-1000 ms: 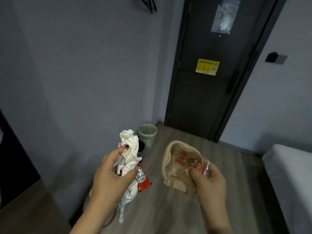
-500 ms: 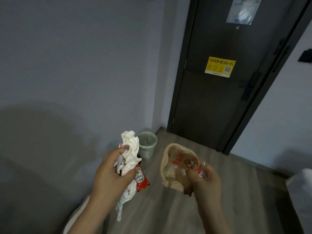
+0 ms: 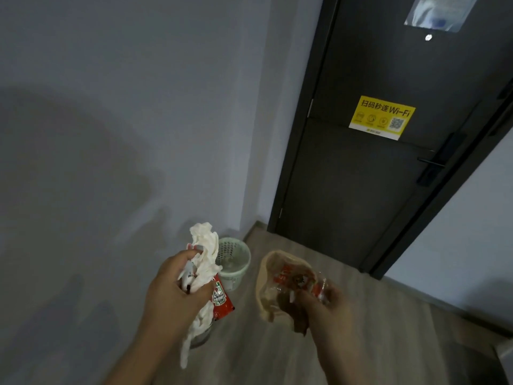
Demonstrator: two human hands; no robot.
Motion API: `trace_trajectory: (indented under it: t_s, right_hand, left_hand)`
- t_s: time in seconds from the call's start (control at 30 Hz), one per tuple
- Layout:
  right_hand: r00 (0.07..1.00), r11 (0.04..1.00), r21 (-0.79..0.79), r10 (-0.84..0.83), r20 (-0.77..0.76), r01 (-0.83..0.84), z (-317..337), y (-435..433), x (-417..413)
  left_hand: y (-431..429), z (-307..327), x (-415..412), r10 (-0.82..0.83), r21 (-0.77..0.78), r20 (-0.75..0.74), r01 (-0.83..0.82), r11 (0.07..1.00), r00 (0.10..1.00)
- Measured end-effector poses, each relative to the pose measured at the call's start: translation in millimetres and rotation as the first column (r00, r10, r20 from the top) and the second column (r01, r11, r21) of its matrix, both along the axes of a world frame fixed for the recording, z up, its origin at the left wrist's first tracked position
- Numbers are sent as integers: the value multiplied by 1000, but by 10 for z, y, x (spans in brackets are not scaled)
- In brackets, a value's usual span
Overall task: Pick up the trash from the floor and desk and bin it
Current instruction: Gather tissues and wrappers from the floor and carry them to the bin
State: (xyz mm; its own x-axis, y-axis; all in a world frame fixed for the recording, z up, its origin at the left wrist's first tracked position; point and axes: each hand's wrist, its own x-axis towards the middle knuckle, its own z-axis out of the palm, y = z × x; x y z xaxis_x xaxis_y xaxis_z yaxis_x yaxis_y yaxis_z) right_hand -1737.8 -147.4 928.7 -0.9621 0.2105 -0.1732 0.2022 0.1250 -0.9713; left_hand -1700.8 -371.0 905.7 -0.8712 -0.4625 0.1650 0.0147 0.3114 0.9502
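Left hand fingers curled round a crumpled white tissue and a red ketchup sachet, held above the floor. Right hand fingers pinch a tan paper tray with a clear printed wrapper in it. Pale green bin stands on the floor at the wall corner, beyond both hands, left of the dark door.

The tissue is showing white, the sachet red, the wrapper clear with red print, the bin pale green with holes, the sticker yellow.
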Motion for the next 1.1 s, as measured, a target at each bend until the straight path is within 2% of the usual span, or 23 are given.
trace_trajectory:
  t_s: [0.2, 0.33, 0.53, 0.7, 0.9, 1.0, 1.1]
  right_hand:
    - [1000, 999, 42, 3, 3, -3, -229, -229, -980]
    - [999, 999, 36, 12, 31, -13, -423, -267, -1563]
    - [986, 981, 105, 157, 64, -163, -864, -309, -2797]
    - [930, 921, 153, 335, 151, -357, -1156, -445, -3640]
    - [840, 811, 229, 497, 217, -539, -1607, -745, -4186]
    - [797, 777, 206, 536, 279, -594, -1874, -949, -4303]
    - [751, 719, 234, 585, 304, -655, -2225, -1170, -4338]
  left_hand:
    - [-220, -132, -1011, -17, -82, 71, 23, 996, 997]
    - [-268, -270, -1517, 8, -82, 115, 1, 997, 993]
    - [-212, -676, -2350, 161, -85, 187, -147, 985, 969]
    - [-140, -1009, -2731, 325, -111, 337, -305, 946, 884]
    - [-276, -1504, -2828, 457, -188, 480, -421, 887, 749]
    - [-401, -1840, -2822, 486, -204, 543, -454, 867, 685]
    - [-552, -2246, -2814, 464, -155, 613, -478, 865, 640]
